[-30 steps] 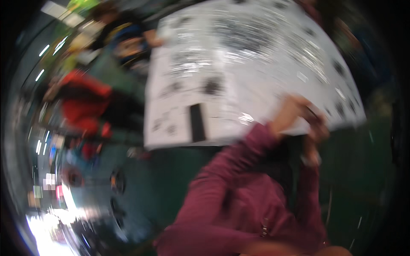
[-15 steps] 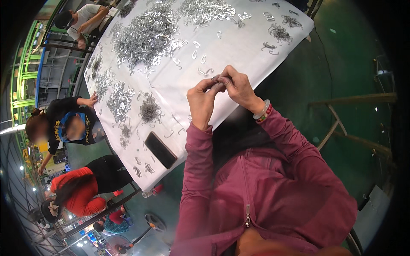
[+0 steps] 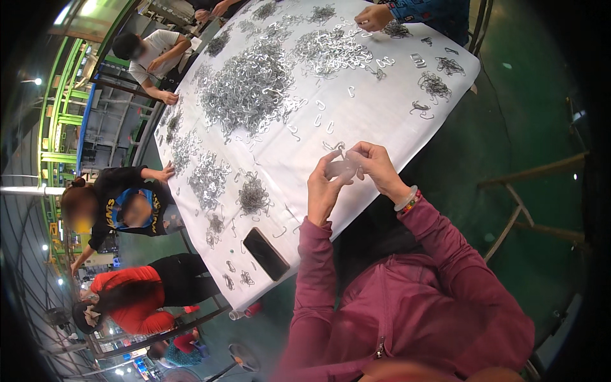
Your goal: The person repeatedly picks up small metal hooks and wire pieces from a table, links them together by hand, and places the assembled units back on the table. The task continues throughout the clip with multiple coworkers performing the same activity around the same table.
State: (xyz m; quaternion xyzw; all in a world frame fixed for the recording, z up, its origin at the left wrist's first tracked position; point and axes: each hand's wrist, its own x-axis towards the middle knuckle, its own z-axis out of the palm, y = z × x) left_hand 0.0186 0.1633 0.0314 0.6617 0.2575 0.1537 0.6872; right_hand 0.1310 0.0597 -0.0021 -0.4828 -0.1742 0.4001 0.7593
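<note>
My left hand (image 3: 326, 190) and my right hand (image 3: 382, 170) meet above the near edge of the white-covered table (image 3: 286, 191). Thumbs and fingers of both are pinched together, tip to tip. Whatever sits between them is too small and smeared to make out. Just beyond the fingertips lie a few small bent-metal hooks (image 3: 331, 146) on the cloth. More loose silvery hooks (image 3: 319, 120) are scattered farther off. A large heap of the same hooks (image 3: 245, 89) covers the middle left of the table.
A dark-screened phone (image 3: 266, 253) lies near the table's front left corner, below a small pile of dark hooks (image 3: 253, 194). Other piles (image 3: 436, 86) sit at the far right. A co-worker's hand (image 3: 374, 18) reaches in at the far edge; several people stand along the left.
The view has shifted, so the table sits lower and farther right. My hands stay pinched together while the fingers move. A co-worker's hand now shows at the far edge.
</note>
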